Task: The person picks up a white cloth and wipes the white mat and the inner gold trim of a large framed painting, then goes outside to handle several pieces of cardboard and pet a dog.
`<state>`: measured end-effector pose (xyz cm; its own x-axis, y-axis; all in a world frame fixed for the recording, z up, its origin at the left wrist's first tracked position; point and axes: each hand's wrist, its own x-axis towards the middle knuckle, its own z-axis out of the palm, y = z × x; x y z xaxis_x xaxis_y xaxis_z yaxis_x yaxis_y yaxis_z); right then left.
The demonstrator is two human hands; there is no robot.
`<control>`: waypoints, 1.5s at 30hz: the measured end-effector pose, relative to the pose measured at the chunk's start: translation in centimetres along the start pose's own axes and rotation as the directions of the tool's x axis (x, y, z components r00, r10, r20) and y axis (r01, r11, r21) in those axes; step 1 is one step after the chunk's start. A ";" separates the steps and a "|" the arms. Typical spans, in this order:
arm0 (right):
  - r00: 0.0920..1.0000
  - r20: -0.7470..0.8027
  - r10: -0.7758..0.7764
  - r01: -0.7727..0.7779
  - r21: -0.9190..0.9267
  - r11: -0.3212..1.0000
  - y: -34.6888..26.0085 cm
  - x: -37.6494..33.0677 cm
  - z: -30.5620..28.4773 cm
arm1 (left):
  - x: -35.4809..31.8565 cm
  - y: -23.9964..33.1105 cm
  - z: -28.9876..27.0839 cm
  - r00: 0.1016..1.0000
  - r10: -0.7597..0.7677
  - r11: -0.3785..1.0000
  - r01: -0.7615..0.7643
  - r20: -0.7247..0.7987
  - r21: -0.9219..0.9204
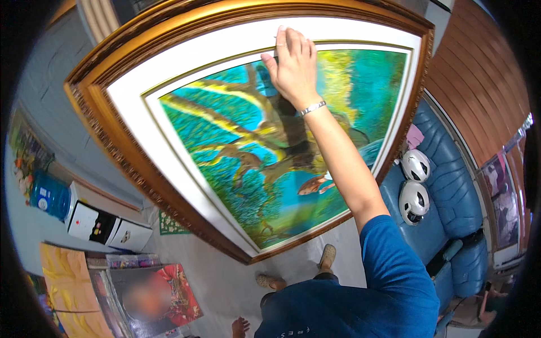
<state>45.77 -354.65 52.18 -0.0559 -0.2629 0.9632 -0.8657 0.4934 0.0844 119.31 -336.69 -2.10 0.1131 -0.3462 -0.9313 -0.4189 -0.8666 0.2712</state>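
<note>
A large framed painting (220, 143) fills the upper middle of the head view, tilted, with trees in blue, green and yellow. White matting and an ornate gold-brown frame (107, 107) surround the picture. Across its upper part lies my right hand (295, 70), fingers stretched out over the white matting and thumb spread to the left. No object shows under or in it. A metal bracelet (313, 107) circles that wrist. My left hand (240, 327) hangs low at the bottom edge, small and dark, its fingers slightly apart and away from the painting. Nothing shows in it.
On the right, two white helmets (415, 165) sit on a blue sofa (459, 214). To the left stands a water dispenser (93, 221) with a blue bottle (51, 194). Stacked pictures (183, 293) lean at lower left. My clogs (327, 257) stand on the pale floor.
</note>
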 end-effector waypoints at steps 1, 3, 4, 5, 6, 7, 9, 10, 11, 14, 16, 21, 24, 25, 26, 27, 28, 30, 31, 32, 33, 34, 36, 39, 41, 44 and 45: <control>1.000 -0.006 0.011 -0.011 -0.037 0.999 3.7 -0.5 -0.1 | -0.8 -0.5 1.6 1.000 -0.008 1.000 0.008 0.007 0.021; 0.999 -0.019 0.036 -0.038 -0.101 0.994 10.7 -1.9 -0.2 | -2.0 -0.8 5.4 0.999 0.032 0.997 -0.034 0.036 0.064; 0.999 -0.032 0.043 -0.047 -0.114 0.992 13.5 -1.8 -0.6 | -2.7 -0.9 7.3 0.997 0.064 0.996 -0.067 0.049 0.065; 0.998 -0.046 0.050 -0.055 -0.125 0.991 16.2 -1.8 -0.9 | -3.5 -0.9 9.1 0.993 0.099 0.992 -0.103 0.063 0.073; 0.997 -0.045 0.062 -0.068 -0.138 0.988 19.6 -2.5 -0.9 | -4.6 -0.9 10.9 0.990 0.119 0.988 -0.126 0.073 0.089; 0.996 -0.026 0.091 -0.094 -0.154 0.984 22.9 -3.1 -1.2 | -5.7 -1.1 12.7 0.987 0.138 0.984 -0.146 0.085 0.105; 0.994 -0.026 0.107 -0.110 -0.198 0.974 29.9 -4.0 -1.7 | -8.0 -1.1 16.2 0.981 0.162 0.974 -0.177 0.110 0.141; 0.992 -0.028 0.124 -0.127 -0.214 0.969 32.9 -4.4 -1.8 | -9.0 -1.1 17.7 0.979 0.171 0.970 -0.188 0.114 0.156; 0.986 -0.007 0.165 -0.163 -0.208 0.964 36.0 -4.8 -1.8 | -10.2 -1.4 19.3 0.978 0.172 0.968 -0.190 0.115 0.165; 0.966 0.002 0.260 -0.252 -0.235 0.939 44.9 -5.9 -2.0 | -13.0 -1.7 22.7 0.974 0.188 0.961 -0.209 0.125 0.184; 0.950 -0.032 0.311 -0.306 -0.306 0.901 49.6 -6.1 -2.2 | -14.2 -1.4 24.5 0.972 0.195 0.956 -0.218 0.131 0.197; 0.901 -0.124 0.416 -0.432 -0.163 0.887 50.7 -5.5 -1.2 | -16.0 -0.7 26.9 0.969 0.211 0.949 -0.235 0.133 0.210; 0.987 -0.049 0.155 -0.154 0.030 0.988 43.3 -4.5 -1.6 | -16.5 -0.5 27.4 0.968 0.217 0.951 -0.238 0.124 0.198; 0.990 -0.042 0.136 -0.133 0.065 0.989 43.6 -4.5 -1.6 | -16.5 -0.4 27.4 0.968 0.220 0.952 -0.240 0.121 0.190; 0.993 -0.036 0.116 -0.111 0.101 0.989 44.1 -4.6 -1.6 | -16.5 -0.3 27.3 0.967 0.223 0.952 -0.243 0.122 0.183; 0.995 -0.035 0.092 -0.087 0.138 0.987 44.7 -4.6 -1.8 | -16.4 0.0 27.4 0.965 0.231 0.953 -0.250 0.123 0.171; 0.992 -0.030 0.124 -0.123 0.045 0.991 46.6 -4.8 -1.7 | -16.5 0.0 27.4 0.965 0.235 0.956 -0.251 0.113 0.151; 0.961 -0.186 0.205 -0.206 0.012 0.978 51.4 -5.3 -1.4 | -16.7 0.0 27.5 0.964 0.243 0.959 -0.255 0.105 0.125; 0.924 -0.218 0.314 -0.315 0.032 0.949 52.2 -5.5 -1.3 | -17.0 -0.5 27.4 0.966 0.240 0.962 -0.250 0.096 0.108; 0.880 -0.234 0.413 -0.398 0.110 0.911 53.4 -5.3 -1.6 | -17.2 -0.9 27.5 0.966 0.238 0.964 -0.247 0.098 0.098; 0.890 -0.280 0.361 -0.345 0.107 0.933 55.0 -5.2 -2.0 | -17.3 -1.1 27.7 0.966 0.238 0.965 -0.247 0.101 0.092; 0.873 -0.308 0.378 -0.367 0.095 0.925 55.6 -4.9 -2.1 | -17.5 -1.8 27.6 0.967 0.233 0.967 -0.241 0.100 0.078; 0.856 -0.315 0.411 -0.421 0.038 0.906 55.7 -4.7 -2.3 | -17.6 -3.1 27.7 0.968 0.235 0.965 -0.243 0.087 0.102; 0.793 -0.296 0.532 -0.509 0.156 0.846 55.9 -3.8 -2.6 | -17.8 -4.9 27.9 0.954 0.290 0.946 -0.298 0.075 0.125; 0.791 -0.279 0.544 -0.541 0.097 0.836 55.4 -3.1 -2.7 | -18.0 -5.4 27.7 0.949 0.307 0.935 -0.316 0.074 0.162; 0.771 -0.269 0.577 -0.551 0.174 0.816 53.0 -1.9 -1.9 | -18.5 -5.5 27.6 0.948 0.316 0.926 -0.319 0.048 0.200; 0.775 -0.267 0.573 -0.539 0.195 0.819 52.1 -1.5 -1.8 | -18.7 -5.7 27.8 0.938 0.346 0.922 -0.343 0.017 0.180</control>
<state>1.67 -327.11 55.57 -0.4066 0.3009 0.8626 -0.7761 0.3843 -0.4999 94.56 -315.26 6.96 -0.0538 -0.6187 -0.7838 -0.5873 -0.6152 0.5259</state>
